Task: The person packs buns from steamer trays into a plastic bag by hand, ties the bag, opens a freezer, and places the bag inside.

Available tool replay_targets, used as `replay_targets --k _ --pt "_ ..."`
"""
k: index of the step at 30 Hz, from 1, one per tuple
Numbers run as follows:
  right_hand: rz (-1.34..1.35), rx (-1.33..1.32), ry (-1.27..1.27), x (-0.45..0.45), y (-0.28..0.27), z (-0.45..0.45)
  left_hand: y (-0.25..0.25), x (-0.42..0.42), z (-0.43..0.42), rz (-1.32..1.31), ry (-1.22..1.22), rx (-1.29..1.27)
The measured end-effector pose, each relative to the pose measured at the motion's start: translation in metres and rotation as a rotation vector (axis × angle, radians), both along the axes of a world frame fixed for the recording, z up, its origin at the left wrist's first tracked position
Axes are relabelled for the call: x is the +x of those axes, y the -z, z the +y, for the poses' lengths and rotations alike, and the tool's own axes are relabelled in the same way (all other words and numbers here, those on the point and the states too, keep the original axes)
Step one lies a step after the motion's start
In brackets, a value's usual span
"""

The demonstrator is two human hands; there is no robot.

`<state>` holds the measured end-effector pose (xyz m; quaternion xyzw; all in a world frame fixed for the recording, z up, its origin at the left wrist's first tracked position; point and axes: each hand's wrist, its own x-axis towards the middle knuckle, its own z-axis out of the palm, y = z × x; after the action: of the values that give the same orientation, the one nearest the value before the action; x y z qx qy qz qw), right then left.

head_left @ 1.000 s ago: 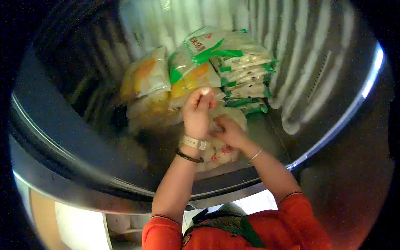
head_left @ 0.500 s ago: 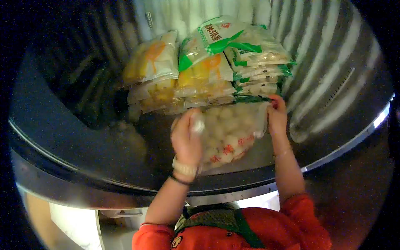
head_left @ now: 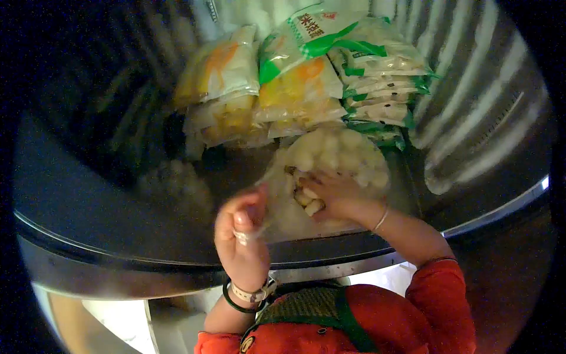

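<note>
A clear plastic bag of white round balls (head_left: 365,162) lies on the freezer floor, in front of the stacked packets. My left hand (head_left: 242,233) is at the bag's left side, its fingers curled closed with a bit of pale plastic showing in them, which looks like the bag's loose end. Across the middle of the bag lies my right hand (head_left: 342,197), fingers stretched out and apart. A few balls show plainly beside its fingertips and thumb. Whether those balls are under the plastic or at an opening, I cannot tell.
Behind the bag stand stacks of yellow-and-white packets (head_left: 221,68) and green-and-white packets (head_left: 383,94). A green-printed packet (head_left: 312,29) lies on top. Frosted, ribbed walls (head_left: 471,100) curve around. The freezer's metal rim (head_left: 177,274) runs along my side.
My right hand has left the bag's far right corner and come down left onto its middle. The bag has turned, hiding its red print. My left hand has moved slightly left and nearer me.
</note>
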<state>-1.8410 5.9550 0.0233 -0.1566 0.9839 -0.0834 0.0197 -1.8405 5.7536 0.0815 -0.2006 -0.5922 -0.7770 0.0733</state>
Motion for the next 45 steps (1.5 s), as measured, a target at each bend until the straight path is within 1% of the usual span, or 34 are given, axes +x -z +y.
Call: replay_targets --k 2,3,5,6,7,8,9,10,11,12,14,15,17,18,20,21,22,23,24,26,27,29,30,32,33,35,36,38,39,40,41,42,44,45 --pt "0.100 -0.108 0.130 0.006 0.009 0.003 -0.011 -0.010 0.010 0.019 0.015 0.311" --pt "0.101 -0.108 0.131 0.002 0.011 -0.001 -0.017 -0.011 0.013 -0.015 0.059 0.420" --pt "0.166 -0.224 0.166 -0.013 0.015 -0.018 -0.026 -0.020 0.016 0.021 0.008 0.445" --pt "0.167 -0.227 0.171 -0.022 0.017 -0.027 -0.030 -0.023 0.018 0.057 -0.045 0.467" --pt "0.234 -0.148 0.152 -0.032 0.020 -0.038 -0.036 -0.026 0.021 0.082 -0.079 0.495" --pt "0.298 -0.072 0.134 -0.039 0.023 -0.043 -0.033 -0.029 0.022 0.084 -0.070 0.486" --pt "0.302 -0.080 0.143 -0.042 0.028 -0.044 -0.029 -0.034 0.021 0.166 -0.104 0.457" --pt "0.336 -0.061 0.056 -0.046 0.034 -0.046 -0.025 -0.036 0.020 0.249 -0.141 0.428" --pt "0.372 -0.041 -0.034 -0.051 0.036 -0.049 -0.022 -0.031 0.021 0.242 -0.162 0.385" --pt "0.379 -0.048 -0.036 -0.052 0.031 -0.047 -0.018 -0.026 0.018 0.250 -0.162 0.379" --pt "0.101 0.032 -0.099 -0.045 0.012 -0.033 -0.008 -0.013 0.010 0.172 -0.045 0.361" --pt "0.093 0.036 -0.119 -0.041 0.000 -0.028 -0.006 -0.010 0.007 0.162 -0.079 0.338" --pt "-0.075 -0.523 0.209 -0.034 -0.019 -0.021 -0.012 -0.004 -0.002 0.133 -0.098 0.271" --pt "-0.079 -0.518 0.202 -0.036 -0.020 -0.017 -0.013 -0.004 -0.007 0.114 -0.095 0.207" --pt "-0.078 -0.447 0.402 -0.043 -0.020 -0.009 -0.008 -0.005 -0.013 0.127 -0.079 0.211" --pt "-0.079 -0.426 0.469 -0.047 -0.018 -0.007 -0.008 -0.002 -0.015 0.145 -0.097 0.121" --pt "0.021 -0.498 0.451 -0.052 -0.007 -0.004 -0.008 0.001 -0.017 0.162 -0.109 0.031" --pt "0.121 -0.566 0.430 -0.054 -0.001 -0.002 -0.009 0.003 -0.017 0.158 -0.116 0.019" --pt "0.121 -0.563 0.436 -0.051 -0.001 0.001 -0.010 0.003 -0.017 0.156 -0.110 0.023" --pt "0.419 -0.299 0.281 -0.043 -0.002 0.008 -0.012 0.003 -0.018 0.148 -0.189 -0.024" --pt "0.417 -0.301 0.284 -0.037 -0.013 0.015 -0.014 0.003 -0.017 0.148 -0.201 -0.056" --pt "0.039 0.070 0.256 -0.022 -0.045 0.032 -0.013 0.002 -0.022 0.177 -0.167 -0.126" --pt "0.042 0.072 0.259 -0.013 -0.049 0.038 -0.012 0.001 -0.025 0.204 -0.135 -0.200" --pt "0.001 0.355 0.168 0.001 -0.054 0.046 -0.010 -0.001 -0.028 0.211 -0.120 -0.201" --pt "0.005 0.357 0.171 0.003 -0.061 0.045 -0.009 -0.001 -0.029 0.212 -0.108 -0.203" --pt "-0.211 0.487 0.321 0.010 -0.075 0.040 -0.012 -0.001 -0.034 0.266 -0.107 -0.258" --pt "-0.209 0.488 0.326 0.016 -0.083 0.039 -0.013 -0.001 -0.036 0.316 -0.109 -0.315" --pt "-0.162 0.492 0.374 0.030 -0.099 0.035 -0.014 0.000 -0.033 0.286 -0.090 -0.265" --pt "-0.163 0.491 0.377 0.036 -0.107 0.035 -0.014 0.001 -0.031 0.222 -0.022 -0.121" --pt "-0.024 0.427 0.401 0.042 -0.115 0.034 -0.015 0.001 -0.029 0.157 0.047 0.024" --pt "0.116 0.363 0.423 0.047 -0.118 0.035 -0.015 0.002 -0.028 0.159 0.051 0.024" --pt "0.114 0.362 0.427 0.048 -0.118 0.040 -0.015 0.003 -0.026 0.157 0.046 0.046" --pt "0.696 0.273 0.381 0.044 -0.119 0.052 -0.014 0.003 -0.025 0.155 0.050 0.077" --pt "0.699 0.277 0.386 0.044 -0.117 0.055 -0.012 0.002 -0.025 0.151 0.095 0.107"
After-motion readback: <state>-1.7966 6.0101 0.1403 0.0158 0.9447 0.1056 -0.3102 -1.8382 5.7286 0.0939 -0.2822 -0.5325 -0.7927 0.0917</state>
